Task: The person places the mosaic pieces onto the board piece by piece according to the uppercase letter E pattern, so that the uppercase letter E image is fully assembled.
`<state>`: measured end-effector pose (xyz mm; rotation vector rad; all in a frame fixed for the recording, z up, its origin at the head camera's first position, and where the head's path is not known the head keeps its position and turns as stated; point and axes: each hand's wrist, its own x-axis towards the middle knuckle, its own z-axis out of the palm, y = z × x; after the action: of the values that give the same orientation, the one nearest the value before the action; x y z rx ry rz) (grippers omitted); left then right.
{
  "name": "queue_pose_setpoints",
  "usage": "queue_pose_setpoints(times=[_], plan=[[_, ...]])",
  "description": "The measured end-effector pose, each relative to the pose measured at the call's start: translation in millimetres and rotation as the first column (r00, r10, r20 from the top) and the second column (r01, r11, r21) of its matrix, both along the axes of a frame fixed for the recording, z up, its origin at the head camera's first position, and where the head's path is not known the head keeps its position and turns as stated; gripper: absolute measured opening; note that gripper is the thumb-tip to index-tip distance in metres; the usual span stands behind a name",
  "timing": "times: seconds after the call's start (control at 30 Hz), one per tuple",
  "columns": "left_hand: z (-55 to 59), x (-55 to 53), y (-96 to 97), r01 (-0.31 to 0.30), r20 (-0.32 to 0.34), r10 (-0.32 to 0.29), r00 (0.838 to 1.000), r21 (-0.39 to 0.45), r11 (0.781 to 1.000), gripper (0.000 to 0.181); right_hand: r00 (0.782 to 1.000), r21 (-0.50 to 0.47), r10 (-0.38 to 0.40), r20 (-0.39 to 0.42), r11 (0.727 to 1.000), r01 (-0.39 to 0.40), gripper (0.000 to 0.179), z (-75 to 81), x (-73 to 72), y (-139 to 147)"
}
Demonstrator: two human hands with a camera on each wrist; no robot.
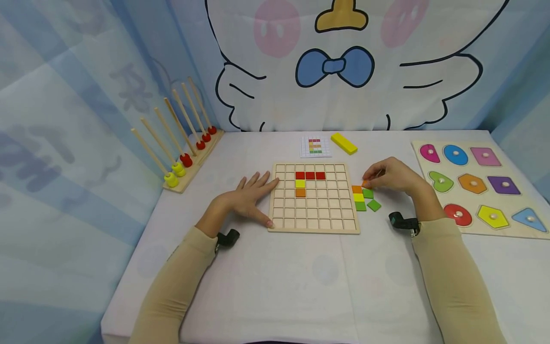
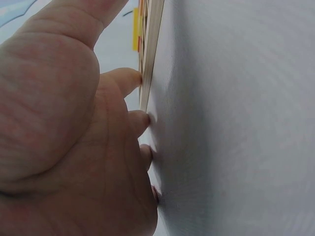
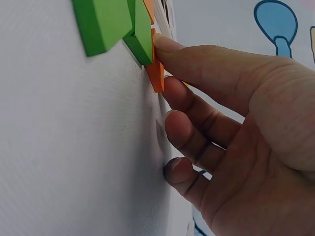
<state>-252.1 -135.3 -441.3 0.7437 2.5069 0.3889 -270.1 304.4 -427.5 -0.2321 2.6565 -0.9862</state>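
Note:
A wooden grid board [image 1: 318,232] lies in front of me. Set in its squares are red tiles [image 1: 310,176] in a row, with a yellow tile [image 1: 300,183] and an orange tile [image 1: 300,192] below. My left hand [image 1: 249,197] rests spread at the board's left side, thumb on the near corner and index finger at the edge. Right of the board, my right hand [image 1: 393,176] pinches an orange tile [image 3: 156,76] between thumb and index finger. Beside it lie green tiles [image 1: 374,205], another yellow tile [image 1: 358,197] and another orange tile [image 1: 356,189].
Behind the board are a pattern card [image 1: 315,147] and a yellow block [image 1: 344,143]. A peg stand [image 1: 197,162] with red and yellow beads stands at the back left. A shape puzzle board [image 1: 481,191] lies at the right, under the right forearm's side.

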Motion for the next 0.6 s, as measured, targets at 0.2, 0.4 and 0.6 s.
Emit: queue_pose_setpoints(times=[0.2, 0.4, 0.6], plan=[[0.1, 0.1, -0.1, 0.002, 0.002, -0.002, 1.0, 0.0, 1.0, 0.134, 1.0, -0.001, -0.019, 0.009, 1.0, 0.019, 0.025, 1.1, 0.3, -1.7], [0.3, -0.2, -0.4, 0.006, -0.003, -0.006, 1.0, -0.004, 1.0, 0.134, 1.0, 0.003, 0.02, -0.021, 1.0, -0.02, 0.023, -0.7, -0.3, -3.0], [-0.3, -0.3, -0.7, 0.01, -0.007, -0.01, 1.0, -0.005, 1.0, 0.133, 0.999, -0.048, 0.018, -0.044, 0.999, -0.02, 0.021, -0.1, 0.1, -2.9]])
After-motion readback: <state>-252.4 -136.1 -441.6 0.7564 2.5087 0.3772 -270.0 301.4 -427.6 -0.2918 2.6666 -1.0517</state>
